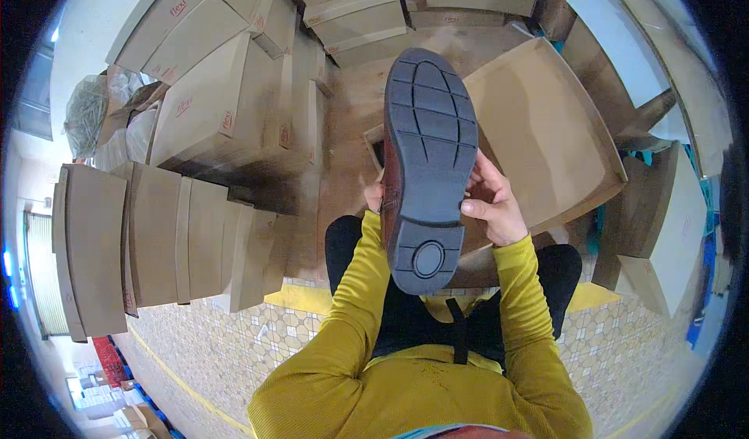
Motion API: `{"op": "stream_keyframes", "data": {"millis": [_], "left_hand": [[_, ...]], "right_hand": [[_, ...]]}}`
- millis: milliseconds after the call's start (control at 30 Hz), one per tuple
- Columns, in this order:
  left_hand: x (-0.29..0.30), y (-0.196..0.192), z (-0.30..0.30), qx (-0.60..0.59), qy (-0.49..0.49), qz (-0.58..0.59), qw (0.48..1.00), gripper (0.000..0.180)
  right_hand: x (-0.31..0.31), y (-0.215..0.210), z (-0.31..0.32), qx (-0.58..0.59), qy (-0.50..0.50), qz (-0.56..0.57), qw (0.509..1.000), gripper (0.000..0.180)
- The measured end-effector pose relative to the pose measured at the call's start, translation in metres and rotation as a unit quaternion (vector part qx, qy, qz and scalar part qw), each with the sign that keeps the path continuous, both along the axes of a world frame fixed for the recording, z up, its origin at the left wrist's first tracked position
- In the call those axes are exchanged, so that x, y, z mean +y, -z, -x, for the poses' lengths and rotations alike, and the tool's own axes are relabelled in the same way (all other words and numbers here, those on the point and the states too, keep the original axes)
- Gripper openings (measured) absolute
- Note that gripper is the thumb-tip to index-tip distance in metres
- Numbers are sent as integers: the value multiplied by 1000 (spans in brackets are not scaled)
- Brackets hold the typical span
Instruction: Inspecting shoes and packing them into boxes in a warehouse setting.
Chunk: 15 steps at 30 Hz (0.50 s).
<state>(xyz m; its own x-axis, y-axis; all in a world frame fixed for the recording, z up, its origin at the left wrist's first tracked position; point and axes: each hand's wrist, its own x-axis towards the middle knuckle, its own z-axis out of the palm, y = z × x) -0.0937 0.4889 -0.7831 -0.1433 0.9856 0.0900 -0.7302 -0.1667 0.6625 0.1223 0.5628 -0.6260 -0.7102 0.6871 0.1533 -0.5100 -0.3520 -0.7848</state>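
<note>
Stacks of closed cardboard shoe boxes (211, 111) fill the left and upper part of the room: plain brown card, flat-sided, rectangular, piled in rows on the floor. A second row of boxes (148, 244) stands on end at the person's left. To the right lies an open cardboard lid (546, 127), shallow, with upturned edges and a smooth matt inner face. The floor (257, 345) nearest the person is tiled in a small pale geometric pattern.

The person sits with dark trousers and mustard-yellow ribbed sleeves. Held up between both hands, in front of the chest and above the knees, is a shoe (427, 166), sole facing the viewer. The sole is dark moulded rubber with grooved tread blocks and a round disc in the heel; the upper, seen at the left edge, is reddish-brown smooth leather.

The right hand (491, 205) is closed around the shoe's right edge, fingers curled onto the sole rim. The left hand (374, 197) is mostly hidden behind the shoe; only fingertips show against the upper, so its grip cannot be judged.
</note>
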Motion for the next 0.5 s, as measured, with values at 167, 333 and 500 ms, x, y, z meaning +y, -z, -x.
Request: {"op": "stream_keyframes", "data": {"millis": [167,333,500], "left_hand": [[2,-10,15,12,18,-26,999,72],[-17,-46,-32,83,4,194,977,58],[-4,-32,-41,47,59,243,967,48]], "right_hand": [[3,-2,-12,-1,2,-16,1000,77],[23,61,-46,-193,34,29,980,64],[28,125,-59,-317,66,125,938,75]]}}
